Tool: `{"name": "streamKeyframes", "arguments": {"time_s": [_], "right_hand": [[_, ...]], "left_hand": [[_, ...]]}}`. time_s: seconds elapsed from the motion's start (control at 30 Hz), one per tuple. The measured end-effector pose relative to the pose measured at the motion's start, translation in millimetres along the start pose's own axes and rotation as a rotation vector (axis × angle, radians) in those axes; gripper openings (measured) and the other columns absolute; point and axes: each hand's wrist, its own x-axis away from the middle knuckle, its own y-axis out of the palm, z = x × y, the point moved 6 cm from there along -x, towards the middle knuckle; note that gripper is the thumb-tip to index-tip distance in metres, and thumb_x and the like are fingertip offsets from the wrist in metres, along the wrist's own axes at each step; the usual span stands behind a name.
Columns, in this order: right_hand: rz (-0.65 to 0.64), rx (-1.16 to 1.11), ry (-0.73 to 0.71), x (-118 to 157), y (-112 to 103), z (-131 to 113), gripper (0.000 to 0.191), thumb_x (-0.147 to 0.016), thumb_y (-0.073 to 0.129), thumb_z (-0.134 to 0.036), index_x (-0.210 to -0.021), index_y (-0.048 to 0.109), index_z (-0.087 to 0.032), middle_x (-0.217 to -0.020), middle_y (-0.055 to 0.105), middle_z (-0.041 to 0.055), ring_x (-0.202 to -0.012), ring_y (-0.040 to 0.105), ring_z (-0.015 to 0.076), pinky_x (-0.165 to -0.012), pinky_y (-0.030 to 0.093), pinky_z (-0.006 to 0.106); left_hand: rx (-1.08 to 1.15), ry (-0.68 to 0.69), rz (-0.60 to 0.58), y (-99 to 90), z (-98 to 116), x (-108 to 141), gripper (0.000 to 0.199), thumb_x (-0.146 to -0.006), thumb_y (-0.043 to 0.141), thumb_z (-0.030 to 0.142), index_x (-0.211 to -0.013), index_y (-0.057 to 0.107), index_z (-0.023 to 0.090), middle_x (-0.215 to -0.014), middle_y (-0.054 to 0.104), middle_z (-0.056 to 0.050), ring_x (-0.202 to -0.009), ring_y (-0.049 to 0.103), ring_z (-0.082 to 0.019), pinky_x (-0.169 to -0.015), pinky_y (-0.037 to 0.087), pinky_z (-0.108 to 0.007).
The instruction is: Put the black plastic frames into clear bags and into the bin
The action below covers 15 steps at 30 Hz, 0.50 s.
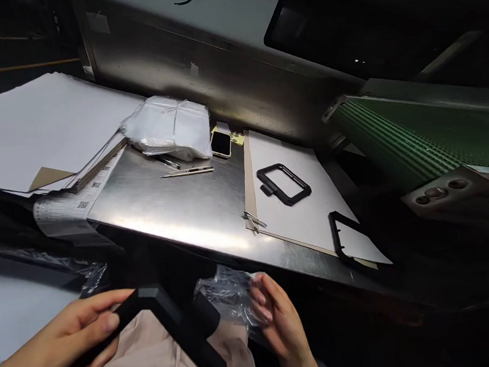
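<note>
At the lower left, my left hand [84, 337] is closed on a corner of a large black frame [175, 321], which hangs close to my lap. A crumpled clear plastic bag [228, 290] is in the curled fingers of my right hand [277, 317], beside a black block-like part of that frame. Two more black frames rest on white board at the right of the metal table: one [285, 184] lies near its middle, another [349, 234] at its near right corner.
A tied stack of clear bags [175, 127] sits on the metal table [173, 198] by a phone [221, 144], a thin knife-like tool [187, 171] and small snips [254, 221]. White sheets [51, 126] are piled left. Green ribbed machinery [428, 133] stands right.
</note>
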Motion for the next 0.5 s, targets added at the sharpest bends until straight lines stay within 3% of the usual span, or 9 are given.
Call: {"name": "streamKeyframes", "arguments": {"time_s": [0.1, 0.2, 0.27, 0.33, 0.4, 0.5], "right_hand": [[-0.073, 0.122, 0.022, -6, 17, 0, 0.025, -0.075, 0.054, -0.040, -0.076, 0.060, -0.015, -0.051, 0.035, -0.0066, -0.037, 0.021, -0.0011, -0.035, 0.010, 0.014], [-0.190, 0.289, 0.060, -4, 39, 3, 0.029, -0.077, 0.052, -0.040, -0.076, 0.063, -0.013, -0.047, 0.036, -0.0061, -0.035, 0.022, -0.0007, -0.035, 0.011, 0.015], [-0.262, 0.385, 0.103, 0, 47, 6, 0.030, -0.076, 0.053, -0.039, -0.078, 0.065, -0.012, -0.044, 0.036, -0.0057, -0.034, 0.023, 0.0004, -0.035, 0.013, 0.017], [-0.272, 0.555, 0.044, 6, 44, 4, 0.026, -0.076, 0.054, -0.036, -0.080, 0.067, -0.014, -0.045, 0.043, -0.0032, -0.037, 0.031, 0.0031, -0.036, 0.020, 0.017], [-0.227, 0.878, -0.183, 15, 32, -4, 0.021, -0.078, 0.053, -0.032, -0.082, 0.068, -0.018, -0.054, 0.054, 0.0009, -0.046, 0.044, 0.0079, -0.043, 0.032, 0.020], [-0.159, 1.270, -0.480, 38, 10, 2, 0.018, -0.078, 0.051, -0.024, -0.076, 0.067, -0.016, -0.062, 0.060, 0.0058, -0.056, 0.053, 0.0143, -0.053, 0.040, 0.025]], "left_hand": [[0.111, -0.068, -0.265, 41.8, -7, -31, 0.076, -0.078, 0.048, 0.044, -0.134, 0.001, 0.023, -0.049, 0.058, 0.001, -0.028, 0.037, -0.003, -0.031, 0.021, -0.013], [0.121, -0.064, -0.408, 74.9, -21, -62, 0.089, -0.075, 0.054, 0.040, -0.131, -0.012, 0.019, -0.051, 0.060, 0.001, -0.027, 0.039, -0.005, -0.029, 0.025, -0.013], [0.126, -0.080, -0.439, 86.0, -31, -76, 0.077, -0.071, 0.056, 0.041, -0.127, 0.011, 0.015, -0.050, 0.059, 0.002, -0.027, 0.039, -0.006, -0.027, 0.025, -0.014], [0.112, -0.107, -0.435, 88.6, -41, -82, 0.046, -0.071, 0.056, 0.043, -0.100, 0.040, 0.012, -0.048, 0.056, 0.002, -0.027, 0.038, -0.004, -0.026, 0.023, -0.013], [0.098, -0.125, -0.396, 84.6, -47, -82, 0.031, -0.074, 0.052, 0.043, -0.073, 0.040, 0.015, -0.047, 0.053, 0.003, -0.026, 0.035, -0.002, -0.026, 0.020, -0.013], [0.067, -0.139, -0.308, 74.8, -53, -77, 0.028, -0.078, 0.046, 0.041, -0.071, 0.034, 0.018, -0.049, 0.053, 0.005, -0.027, 0.033, 0.000, -0.027, 0.018, -0.012]]}}
